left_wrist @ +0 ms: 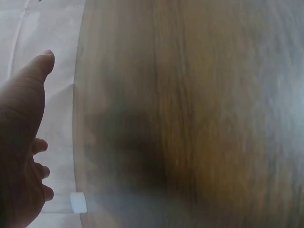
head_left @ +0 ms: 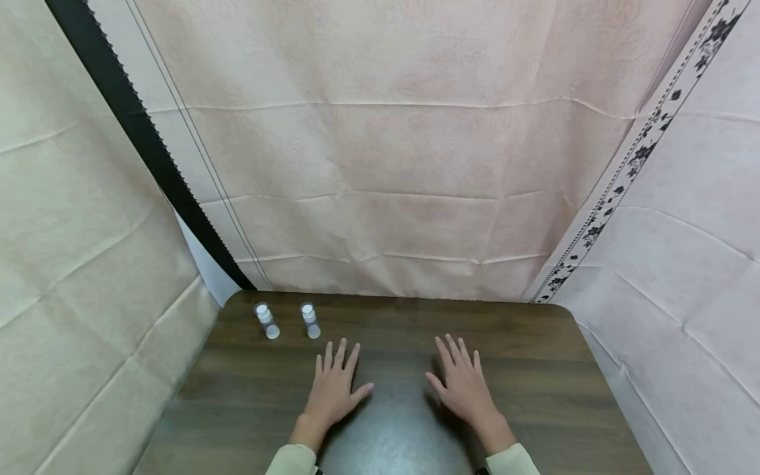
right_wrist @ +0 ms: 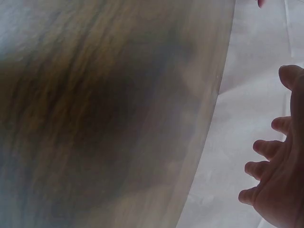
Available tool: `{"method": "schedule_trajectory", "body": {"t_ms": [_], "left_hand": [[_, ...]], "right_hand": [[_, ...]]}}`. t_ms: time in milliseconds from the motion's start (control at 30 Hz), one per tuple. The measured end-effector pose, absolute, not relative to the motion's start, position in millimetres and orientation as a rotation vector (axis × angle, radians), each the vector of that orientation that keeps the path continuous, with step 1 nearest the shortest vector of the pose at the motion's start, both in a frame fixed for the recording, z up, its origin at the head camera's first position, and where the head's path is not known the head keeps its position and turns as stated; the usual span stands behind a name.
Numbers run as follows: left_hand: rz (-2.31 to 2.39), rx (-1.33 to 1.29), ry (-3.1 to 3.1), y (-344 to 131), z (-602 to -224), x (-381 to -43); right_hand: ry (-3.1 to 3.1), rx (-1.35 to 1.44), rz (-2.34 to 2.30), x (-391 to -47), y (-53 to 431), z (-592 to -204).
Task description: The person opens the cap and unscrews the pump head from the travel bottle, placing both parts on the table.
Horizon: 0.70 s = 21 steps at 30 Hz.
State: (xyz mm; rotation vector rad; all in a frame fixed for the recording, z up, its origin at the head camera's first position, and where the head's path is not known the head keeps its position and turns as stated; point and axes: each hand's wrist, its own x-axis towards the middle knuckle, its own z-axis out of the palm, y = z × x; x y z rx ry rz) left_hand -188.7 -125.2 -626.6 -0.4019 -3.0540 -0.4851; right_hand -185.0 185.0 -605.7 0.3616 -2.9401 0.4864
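My left hand [head_left: 334, 390] is palm down over the brown wooden table [head_left: 398, 330], fingers straight and thumb out to the side. Opposite it, my right hand [head_left: 465, 388] is spread the same way, with a dark shadow beside it. Neither hand holds anything. Beyond the left fingertips are two small bottles with white caps: one bottle [head_left: 311, 320] close past the fingers, the other bottle [head_left: 267, 321] farther left. A small white piece [left_wrist: 79, 203] shows at the table's edge in the left wrist view. Only the table, pale cloth and my fingers [right_wrist: 268, 148] appear in the right wrist view.
Pale cloth [head_left: 380, 165] hangs behind the table's far edge. More cloth [head_left: 77, 277] drapes on the left, with a black strip [head_left: 160, 152] along it. On the right is white cloth [head_left: 671, 264] with a black floral border [head_left: 641, 155].
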Motion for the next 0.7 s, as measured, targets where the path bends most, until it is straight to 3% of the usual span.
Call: {"method": "schedule_trajectory", "body": {"t_ms": [700], "left_hand": [[-0.464, -0.251, -2.925, -179.1, -627.5, -184.9]], "right_hand": [[-2.936, 0.471, 0.547, -190.0, 157.6, -604.4]]}}
